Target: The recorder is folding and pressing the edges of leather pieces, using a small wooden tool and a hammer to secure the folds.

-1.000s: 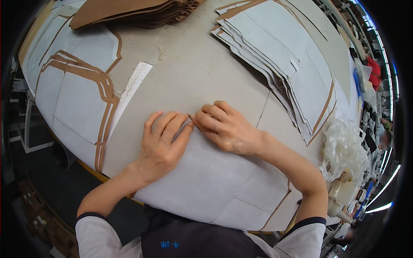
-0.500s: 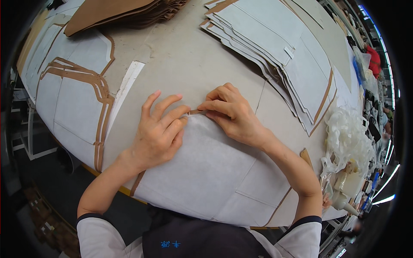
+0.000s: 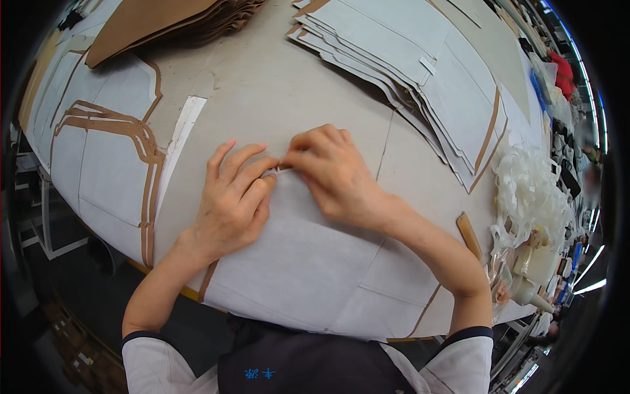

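At the frame's centre, the right hand [image 3: 331, 172] narrowly pinches the brown top edge of a white panel [image 3: 295, 259] lying across the lower middle, while the left hand [image 3: 231, 203], just left, touches that edge, whether gripping I cannot tell, and stacked panels [image 3: 400, 49] fill the upper right.

Before you on the table [image 3: 243, 98] lies a panel [image 3: 308, 256], your left hand [image 3: 230, 207] and right hand [image 3: 335, 177] side by side at its far edge. Left of it lies a strip [image 3: 182, 134], then a pile [image 3: 108, 171], with a folded stack [image 3: 164, 29] behind. Another stack [image 3: 400, 59] lies beyond your right hand. Right of your right forearm, a stick [image 3: 468, 234] lies near the bags [image 3: 528, 190]; a bottle [image 3: 525, 291] is on their near side.
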Demonstrator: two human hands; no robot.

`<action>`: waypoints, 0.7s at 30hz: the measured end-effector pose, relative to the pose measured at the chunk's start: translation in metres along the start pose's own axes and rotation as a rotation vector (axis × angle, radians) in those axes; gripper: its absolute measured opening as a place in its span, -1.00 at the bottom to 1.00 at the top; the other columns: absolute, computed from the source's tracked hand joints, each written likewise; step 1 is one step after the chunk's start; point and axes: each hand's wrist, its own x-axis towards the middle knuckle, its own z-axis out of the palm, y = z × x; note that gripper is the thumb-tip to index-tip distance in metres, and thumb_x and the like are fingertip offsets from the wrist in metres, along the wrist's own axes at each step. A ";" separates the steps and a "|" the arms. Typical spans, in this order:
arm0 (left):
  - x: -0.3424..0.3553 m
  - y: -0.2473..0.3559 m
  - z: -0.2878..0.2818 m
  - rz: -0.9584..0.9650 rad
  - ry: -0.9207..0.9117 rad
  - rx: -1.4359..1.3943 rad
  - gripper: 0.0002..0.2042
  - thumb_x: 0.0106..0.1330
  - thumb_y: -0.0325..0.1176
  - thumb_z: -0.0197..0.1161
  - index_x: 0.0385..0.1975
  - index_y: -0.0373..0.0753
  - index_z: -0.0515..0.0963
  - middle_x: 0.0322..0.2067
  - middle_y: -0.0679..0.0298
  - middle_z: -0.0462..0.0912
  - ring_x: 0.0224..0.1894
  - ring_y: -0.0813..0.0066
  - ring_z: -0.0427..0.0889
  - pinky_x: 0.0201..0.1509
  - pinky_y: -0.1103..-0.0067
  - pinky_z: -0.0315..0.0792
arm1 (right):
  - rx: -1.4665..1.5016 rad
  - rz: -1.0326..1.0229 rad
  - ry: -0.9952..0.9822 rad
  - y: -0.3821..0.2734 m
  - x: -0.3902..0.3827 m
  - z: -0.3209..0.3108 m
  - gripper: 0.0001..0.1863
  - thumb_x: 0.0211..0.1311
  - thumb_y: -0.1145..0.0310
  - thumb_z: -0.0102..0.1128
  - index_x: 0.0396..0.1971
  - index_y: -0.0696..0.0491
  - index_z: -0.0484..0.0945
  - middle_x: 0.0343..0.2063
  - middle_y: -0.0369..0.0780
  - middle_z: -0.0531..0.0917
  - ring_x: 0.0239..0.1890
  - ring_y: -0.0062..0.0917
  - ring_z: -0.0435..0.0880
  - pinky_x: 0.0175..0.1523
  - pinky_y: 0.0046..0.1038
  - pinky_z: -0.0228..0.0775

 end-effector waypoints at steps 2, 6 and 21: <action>0.000 0.000 0.000 0.003 -0.011 0.010 -0.77 0.16 -0.59 0.29 -0.16 -0.35 0.58 0.05 0.11 0.65 0.33 0.07 0.50 0.53 -0.01 0.18 | 0.185 0.544 0.144 -0.006 -0.005 -0.008 -0.70 0.13 0.51 0.37 -0.11 0.19 0.65 -0.13 -0.12 0.60 0.00 -0.19 0.54 0.14 -0.20 0.36; 0.007 0.002 -0.004 -0.038 -0.026 -0.076 -0.59 0.15 -0.60 0.31 0.05 -0.33 0.54 0.06 0.12 0.65 0.30 0.09 0.52 0.50 0.05 0.21 | 0.119 0.665 0.141 -0.024 -0.029 -0.016 -0.77 0.17 0.48 0.41 -0.17 0.12 0.67 -0.20 -0.16 0.62 -0.06 -0.22 0.55 0.09 -0.23 0.37; 0.073 -0.018 0.024 -0.011 -0.257 -0.405 -0.79 0.22 -0.49 0.43 -0.15 -0.20 0.66 -0.14 0.24 0.65 0.01 0.19 0.58 0.17 0.35 0.39 | -0.180 0.538 0.469 -0.034 -0.042 0.036 -0.77 0.12 0.61 0.30 -0.18 0.18 0.66 -0.23 -0.16 0.58 -0.15 -0.27 0.53 -0.07 -0.25 0.36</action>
